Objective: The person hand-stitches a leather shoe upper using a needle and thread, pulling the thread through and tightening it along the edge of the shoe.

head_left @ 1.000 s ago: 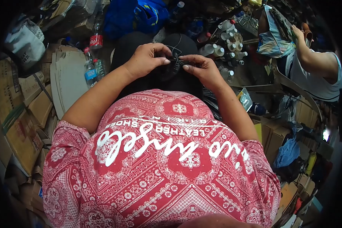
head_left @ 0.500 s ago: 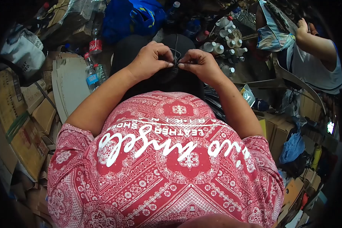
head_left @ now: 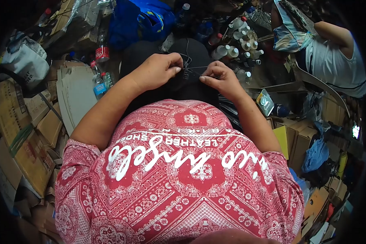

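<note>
A thin grey cord [head_left: 188,60], perhaps wire, loops over the dark-clothed lap [head_left: 144,49]. My left hand [head_left: 160,70] is closed, with thumb and forefinger pinching the cord near its coiled or knotted part [head_left: 186,74]. To the right, my right hand [head_left: 221,79] is closed too, thumb against fingers, and a fine strand runs from it toward the left hand. The exact grip points are too small to make out.
Flattened cardboard [head_left: 26,134] is piled on the left, near plastic bottles [head_left: 102,53]. A blue bag [head_left: 138,20] lies ahead, and more bottles [head_left: 240,40] cluster to its right. Another person in a white shirt [head_left: 333,67] is at the upper right.
My hands have moved apart: the right one shifted right and slightly down, the left one slightly left. A strand now spans between them. The other person's forearm and hand have shifted.
</note>
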Action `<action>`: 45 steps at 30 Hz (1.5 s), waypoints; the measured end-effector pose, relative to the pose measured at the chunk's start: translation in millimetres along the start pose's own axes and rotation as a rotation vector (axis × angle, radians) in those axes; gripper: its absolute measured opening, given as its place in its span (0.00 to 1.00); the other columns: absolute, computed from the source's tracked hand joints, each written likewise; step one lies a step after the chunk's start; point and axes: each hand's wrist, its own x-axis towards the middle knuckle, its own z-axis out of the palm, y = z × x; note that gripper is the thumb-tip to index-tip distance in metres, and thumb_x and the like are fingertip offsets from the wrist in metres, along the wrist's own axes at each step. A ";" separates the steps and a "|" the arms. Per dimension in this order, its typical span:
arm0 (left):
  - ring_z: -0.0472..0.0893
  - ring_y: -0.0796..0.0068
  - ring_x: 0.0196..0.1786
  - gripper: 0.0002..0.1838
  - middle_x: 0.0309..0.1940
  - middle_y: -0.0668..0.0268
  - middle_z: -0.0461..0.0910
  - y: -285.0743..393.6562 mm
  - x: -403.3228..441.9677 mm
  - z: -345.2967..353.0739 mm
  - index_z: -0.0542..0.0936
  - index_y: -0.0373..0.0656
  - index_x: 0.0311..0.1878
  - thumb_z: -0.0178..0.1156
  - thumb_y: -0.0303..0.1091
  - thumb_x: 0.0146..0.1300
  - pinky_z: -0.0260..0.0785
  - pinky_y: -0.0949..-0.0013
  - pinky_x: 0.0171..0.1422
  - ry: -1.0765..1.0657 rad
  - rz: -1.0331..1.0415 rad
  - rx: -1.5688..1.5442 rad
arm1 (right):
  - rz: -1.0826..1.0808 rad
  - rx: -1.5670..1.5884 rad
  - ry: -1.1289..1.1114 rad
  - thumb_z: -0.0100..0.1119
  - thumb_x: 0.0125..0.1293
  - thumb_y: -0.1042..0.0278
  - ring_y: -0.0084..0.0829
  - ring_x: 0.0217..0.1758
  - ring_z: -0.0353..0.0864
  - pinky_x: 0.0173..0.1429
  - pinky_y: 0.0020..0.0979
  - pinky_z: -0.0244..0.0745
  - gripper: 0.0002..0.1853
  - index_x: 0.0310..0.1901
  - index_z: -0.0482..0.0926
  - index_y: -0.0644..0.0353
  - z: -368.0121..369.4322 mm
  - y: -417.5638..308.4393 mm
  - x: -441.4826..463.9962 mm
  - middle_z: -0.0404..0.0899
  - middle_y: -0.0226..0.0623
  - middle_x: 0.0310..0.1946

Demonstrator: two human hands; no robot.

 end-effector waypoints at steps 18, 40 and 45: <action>0.79 0.48 0.39 0.07 0.32 0.52 0.80 -4.2 7.4 -1.4 0.77 0.40 0.39 0.56 0.32 0.61 0.70 0.53 0.44 0.003 0.239 0.257 | -0.352 -0.936 -0.111 0.58 0.61 0.59 0.37 0.46 0.78 0.54 0.37 0.64 0.08 0.36 0.81 0.52 -19.9 -76.2 19.8 0.80 0.35 0.35; 0.73 0.74 0.43 0.06 0.34 0.66 0.74 -16.3 -84.4 -111.2 0.76 0.38 0.42 0.57 0.30 0.67 0.64 0.72 0.54 0.381 0.408 -0.803 | -0.090 0.867 0.025 0.57 0.68 0.61 0.25 0.43 0.79 0.54 0.32 0.73 0.12 0.42 0.79 0.62 -32.7 -42.4 42.8 0.80 0.33 0.37; 0.80 0.63 0.46 0.14 0.35 0.60 0.75 42.0 -67.4 -77.2 0.75 0.37 0.39 0.52 0.40 0.70 0.74 0.67 0.47 -0.120 0.545 -1.274 | -0.192 1.217 -0.442 0.42 0.74 0.50 0.26 0.44 0.77 0.53 0.31 0.70 0.21 0.38 0.76 0.59 6.7 -77.5 48.9 0.78 0.36 0.37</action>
